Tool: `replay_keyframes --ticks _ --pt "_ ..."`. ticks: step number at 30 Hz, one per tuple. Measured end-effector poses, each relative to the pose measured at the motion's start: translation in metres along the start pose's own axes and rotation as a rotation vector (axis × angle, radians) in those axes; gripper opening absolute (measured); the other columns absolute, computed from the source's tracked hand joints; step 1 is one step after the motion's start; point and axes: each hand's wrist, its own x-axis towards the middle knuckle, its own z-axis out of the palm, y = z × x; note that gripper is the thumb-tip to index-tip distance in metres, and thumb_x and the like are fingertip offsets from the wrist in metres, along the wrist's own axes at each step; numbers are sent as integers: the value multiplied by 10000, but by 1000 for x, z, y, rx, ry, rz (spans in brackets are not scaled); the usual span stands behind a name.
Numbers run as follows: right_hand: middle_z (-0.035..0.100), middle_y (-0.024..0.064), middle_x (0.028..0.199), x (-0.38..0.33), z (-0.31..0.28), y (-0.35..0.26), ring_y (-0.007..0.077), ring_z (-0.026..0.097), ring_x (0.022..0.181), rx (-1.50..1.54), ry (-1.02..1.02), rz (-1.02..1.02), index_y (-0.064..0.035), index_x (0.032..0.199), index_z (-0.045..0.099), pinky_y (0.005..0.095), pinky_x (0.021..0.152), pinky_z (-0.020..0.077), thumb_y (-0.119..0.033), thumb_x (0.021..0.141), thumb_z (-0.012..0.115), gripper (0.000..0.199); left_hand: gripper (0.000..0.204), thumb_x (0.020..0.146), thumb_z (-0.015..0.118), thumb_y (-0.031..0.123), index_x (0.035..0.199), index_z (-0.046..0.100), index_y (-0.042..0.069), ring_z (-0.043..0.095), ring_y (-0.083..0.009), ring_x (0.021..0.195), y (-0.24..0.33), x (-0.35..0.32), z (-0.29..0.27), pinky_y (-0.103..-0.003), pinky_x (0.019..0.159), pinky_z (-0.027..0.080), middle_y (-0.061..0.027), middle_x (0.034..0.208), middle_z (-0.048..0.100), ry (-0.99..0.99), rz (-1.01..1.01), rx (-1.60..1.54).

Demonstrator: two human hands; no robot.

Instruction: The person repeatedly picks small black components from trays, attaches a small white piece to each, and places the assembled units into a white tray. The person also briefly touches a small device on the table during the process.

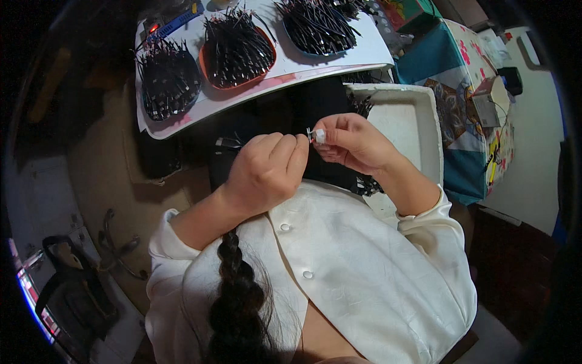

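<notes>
My left hand (270, 165) is closed in a fist around short black cables (228, 143), whose silvery plugs stick out past its left side. Fine wire ends (310, 134) emerge between its thumb side and my other hand. There, my right hand (354, 144) pinches at these ends with thumb and forefinger. A small white patch (320, 136) sits at the right thumb tip; whether it is tape or a held piece I cannot tell. Both hands are over my dark-covered lap, and the fingers hide most of the cables.
On the white table ahead, an orange bowl (204, 73) and a blue bowl (315, 53) hold heaped black cables, beside another cable pile (171, 79). A white foam box (418, 115) stands to my right, near a flower-patterned cloth (470, 57). A dark chair (76, 285) is at lower left.
</notes>
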Motion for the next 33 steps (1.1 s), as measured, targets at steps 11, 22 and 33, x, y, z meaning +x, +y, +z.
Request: replay_keyframes --ticks 11,22,33 --pt "593 74 908 -29 13 -1 229 577 781 -1587 199 -1241 -40 973 625 335 638 458 -97 706 735 295 115 833 651 10 926 678 -52 612 -122 582 10 -14 7 -244 521 466 -114 720 667 74 -554 -778" --pt "562 85 810 -30 16 32 136 521 694 -593 201 -215 5 965 558 245 623 417 -70 934 568 81 133 770 645 -46 899 615 -56 608 -285 601 20 -26 24 -327 531 475 -145 709 596 123 -20 -116" --pt "590 61 881 -34 3 11 217 593 812 -1416 -56 -1301 -65 948 645 325 655 476 -47 722 724 240 119 893 619 36 919 686 -58 543 -54 640 24 -36 9 -195 565 436 -29 741 643 -105 -609 -1223"
